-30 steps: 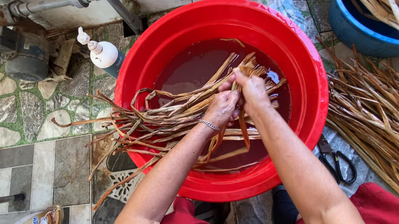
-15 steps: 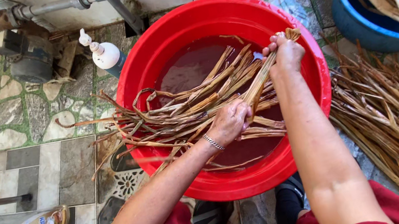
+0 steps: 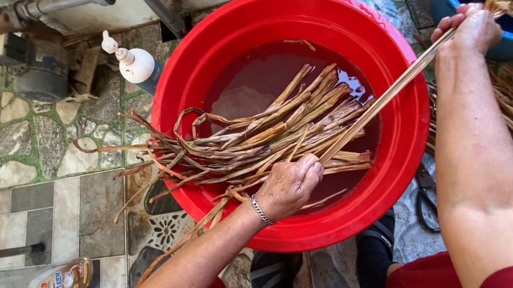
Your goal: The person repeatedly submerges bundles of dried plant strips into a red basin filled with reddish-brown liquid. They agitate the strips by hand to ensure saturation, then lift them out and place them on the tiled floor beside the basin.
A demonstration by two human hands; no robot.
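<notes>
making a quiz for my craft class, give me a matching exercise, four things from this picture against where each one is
Things:
1. left hand
2. right hand
3. pump bottle
4. scissors

Places:
A. on the floor right of the red basin
B. gripping the soaked bundle of strips in the basin
C. on the stone floor left of the basin
D. past the basin's right rim, pulling one long strip

Pairs: 1-B, 2-D, 3-C, 4-A

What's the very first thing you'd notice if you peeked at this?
The big red basin in the middle, with brownish water and a bundle of wet strips lying across it. The left hand presses the bundle while the right hand pulls one long strip over the rim.
</notes>
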